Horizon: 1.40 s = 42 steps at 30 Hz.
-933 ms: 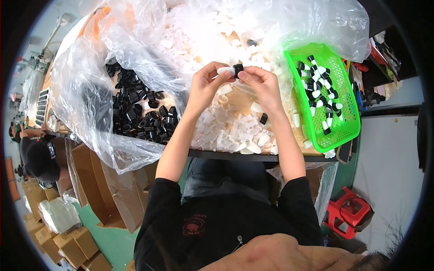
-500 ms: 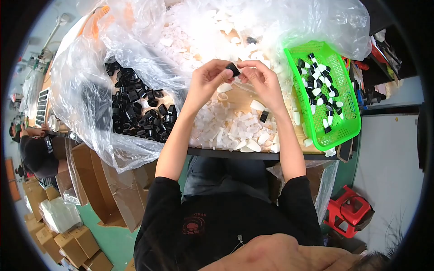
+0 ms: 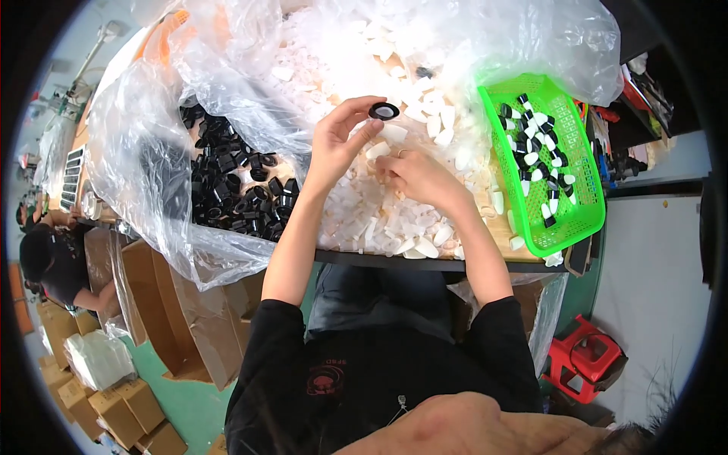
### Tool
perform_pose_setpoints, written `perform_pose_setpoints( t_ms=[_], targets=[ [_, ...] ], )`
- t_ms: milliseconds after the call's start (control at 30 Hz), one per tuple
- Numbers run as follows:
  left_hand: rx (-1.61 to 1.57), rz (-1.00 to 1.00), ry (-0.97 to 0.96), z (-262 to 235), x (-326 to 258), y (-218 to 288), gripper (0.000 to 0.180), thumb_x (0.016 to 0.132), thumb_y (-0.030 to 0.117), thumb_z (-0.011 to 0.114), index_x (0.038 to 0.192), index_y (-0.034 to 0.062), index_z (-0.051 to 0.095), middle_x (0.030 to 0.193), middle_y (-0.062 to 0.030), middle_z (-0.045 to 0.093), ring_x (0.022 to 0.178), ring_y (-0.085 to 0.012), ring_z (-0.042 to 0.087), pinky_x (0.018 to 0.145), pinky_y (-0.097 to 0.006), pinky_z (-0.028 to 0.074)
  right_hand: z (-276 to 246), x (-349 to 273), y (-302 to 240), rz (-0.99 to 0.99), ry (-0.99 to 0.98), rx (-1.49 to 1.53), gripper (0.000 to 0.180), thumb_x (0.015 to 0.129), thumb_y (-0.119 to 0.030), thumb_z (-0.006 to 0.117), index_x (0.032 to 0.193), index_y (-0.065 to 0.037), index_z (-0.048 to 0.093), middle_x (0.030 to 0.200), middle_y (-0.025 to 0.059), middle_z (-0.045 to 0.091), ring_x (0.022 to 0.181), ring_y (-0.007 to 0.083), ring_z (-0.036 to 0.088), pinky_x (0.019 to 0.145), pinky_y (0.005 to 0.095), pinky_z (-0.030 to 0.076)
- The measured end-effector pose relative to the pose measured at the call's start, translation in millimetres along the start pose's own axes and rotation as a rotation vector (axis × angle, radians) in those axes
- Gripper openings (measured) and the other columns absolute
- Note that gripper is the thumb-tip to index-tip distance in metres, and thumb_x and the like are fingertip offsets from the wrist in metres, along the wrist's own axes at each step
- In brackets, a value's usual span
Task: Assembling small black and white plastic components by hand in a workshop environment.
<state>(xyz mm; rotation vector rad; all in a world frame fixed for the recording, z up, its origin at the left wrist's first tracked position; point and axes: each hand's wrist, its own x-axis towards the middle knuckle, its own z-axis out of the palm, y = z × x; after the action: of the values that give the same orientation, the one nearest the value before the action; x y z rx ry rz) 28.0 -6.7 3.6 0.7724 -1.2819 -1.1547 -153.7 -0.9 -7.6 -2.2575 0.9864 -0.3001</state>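
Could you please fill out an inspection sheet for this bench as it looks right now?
Surface: wooden table, mostly buried under parts and clear plastic sheeting.
Job's things: small black ring cap pinched in the left hand; heap of white plastic pieces under the right hand; pile of black caps on the left; green basket with black-and-white assembled pieces on the right.
Clutter: loose white pieces near the table's front edge.
Grippers: left hand raised, fingertips closed on the cap; right hand low in the white heap, its grasp hidden.
Cables: nothing seen.
Surroundings: cardboard boxes on the green floor, red stool, another person at far left.
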Motion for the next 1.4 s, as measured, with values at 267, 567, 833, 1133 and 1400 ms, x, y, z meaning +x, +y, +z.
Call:
perform_pose_setpoints(
  t_ms=[267, 567, 833, 1133, 1400],
  targets=[
    [0.178, 0.093, -0.032, -1, 1, -3, 0.028, 0.086, -0.002, 0.066, 0.114, -0.0026, 0.063, 0.111, -0.0102, 0.066, 0.105, -0.0168, 0.06, 0.095, -0.031, 0.046, -39, -12, -4, -0.124, 0.592, 0.523, 0.012, 0.083, 0.002, 0.067, 0.095, 0.0, 0.065, 0.094, 0.0073, 0.067, 0.085, 0.0151, 0.066, 0.074, 0.0297, 0.053],
    [0.302, 0.074, -0.105, 5, -1, -2, 0.029, 0.085, -0.003, 0.066, 0.114, -0.0044, 0.062, 0.111, -0.0116, 0.065, 0.107, -0.0182, 0.06, 0.099, -0.032, 0.045, -30, -5, -13, -0.326, 0.893, 0.221, 0.013, 0.079, 0.008, 0.069, 0.088, -0.001, 0.067, 0.094, 0.0112, 0.07, 0.091, 0.0206, 0.066, 0.076, 0.0288, 0.053],
    [0.347, 0.103, -0.093, 11, -3, 4, 0.029, 0.083, -0.002, 0.069, 0.111, -0.0029, 0.064, 0.105, -0.0101, 0.068, 0.101, -0.0169, 0.062, 0.093, -0.03, 0.047, -29, -2, -15, -0.34, 0.839, -0.058, 0.008, 0.08, -0.001, 0.07, 0.088, -0.004, 0.07, 0.104, 0.0065, 0.064, 0.092, 0.0213, 0.06, 0.074, 0.0303, 0.051],
    [0.438, 0.123, 0.217, -5, 3, 4, 0.026, 0.082, 0.002, 0.072, 0.107, -0.0019, 0.066, 0.102, -0.0075, 0.069, 0.1, -0.0152, 0.063, 0.093, -0.029, 0.046, -25, -2, -1, -0.012, 0.664, 0.457, 0.009, 0.085, -0.004, 0.065, 0.093, -0.004, 0.067, 0.086, 0.0076, 0.066, 0.078, 0.0201, 0.063, 0.072, 0.0271, 0.05],
    [0.533, 0.186, 0.233, -9, 7, 3, 0.027, 0.08, 0.005, 0.075, 0.105, 0.0009, 0.067, 0.098, -0.0061, 0.069, 0.097, -0.014, 0.062, 0.09, -0.029, 0.046, 23, 10, 5, -0.181, 0.418, -0.206, 0.011, 0.083, -0.012, 0.064, 0.091, -0.005, 0.063, 0.091, 0.0122, 0.065, 0.087, 0.0298, 0.064, 0.073, 0.0391, 0.052]
  ],
)
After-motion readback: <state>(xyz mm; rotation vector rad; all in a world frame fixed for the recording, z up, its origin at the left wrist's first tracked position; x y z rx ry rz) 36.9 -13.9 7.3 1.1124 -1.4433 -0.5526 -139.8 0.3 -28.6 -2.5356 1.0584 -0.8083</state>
